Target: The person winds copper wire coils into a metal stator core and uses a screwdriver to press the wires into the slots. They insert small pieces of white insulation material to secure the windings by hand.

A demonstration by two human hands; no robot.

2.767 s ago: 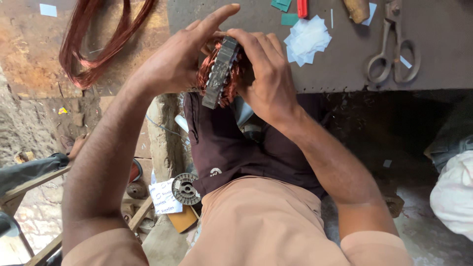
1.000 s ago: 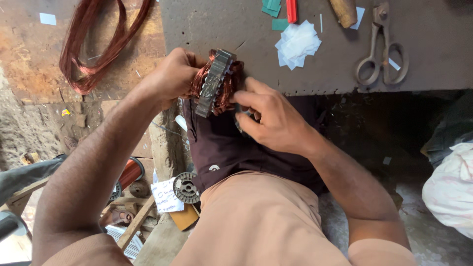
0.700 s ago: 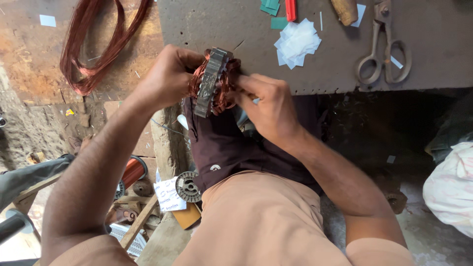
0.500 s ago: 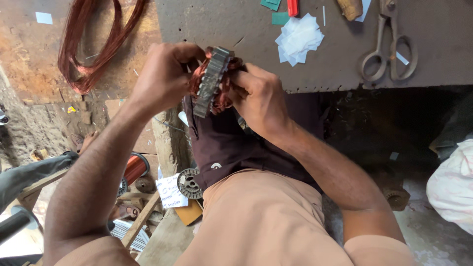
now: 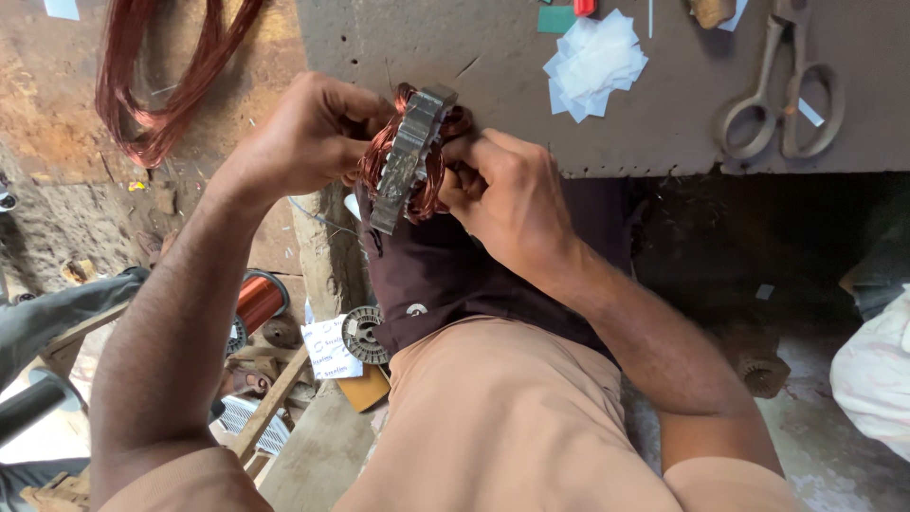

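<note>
Copper windings bulge from both faces of the motor core (image 5: 409, 156), and both hands are on it right now, just off the near edge of the bench (image 5: 664, 114). The core stands on edge, its long line tilting from about one o'clock down to seven o'clock, with the steel rim facing the camera. The left hand (image 5: 299, 137) comes in from nine o'clock, fingers curled tight against the coil on that face. The right hand (image 5: 507, 194) presses in from three o'clock, fingers bunched and pinching at the wire on the opposite face; whether a loose strand sits between the fingertips, I cannot tell. Both hands touch the core, so neither is nearer. Up at twelve o'clock on the bench lie white paper scraps (image 5: 595, 62), and big scissors (image 5: 782, 90) rest at two o'clock, well apart. A loop of copper wire (image 5: 161, 90) hangs at ten o'clock.
</note>
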